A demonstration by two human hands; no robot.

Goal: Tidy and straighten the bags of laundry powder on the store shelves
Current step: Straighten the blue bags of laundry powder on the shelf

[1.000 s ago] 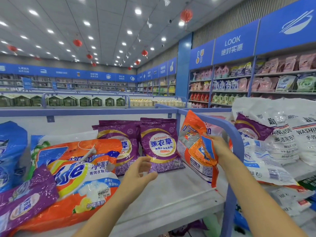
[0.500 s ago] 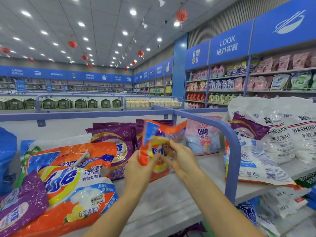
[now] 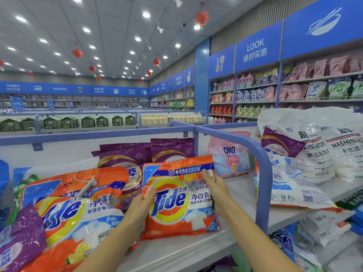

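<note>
On the grey shelf (image 3: 176,250) our left hand (image 3: 137,211) and right hand (image 3: 216,191) grip the small Tide bag (image 3: 176,203) by its two side edges, fingers curled around them; it stands nearly upright, front facing us. Behind it lean purple bags (image 3: 125,154), at left lies a bigger Tide bag (image 3: 74,213), at right a blue rail (image 3: 263,173).

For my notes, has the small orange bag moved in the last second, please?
Yes: the small orange bag moved left, away from the blue rail.
</note>
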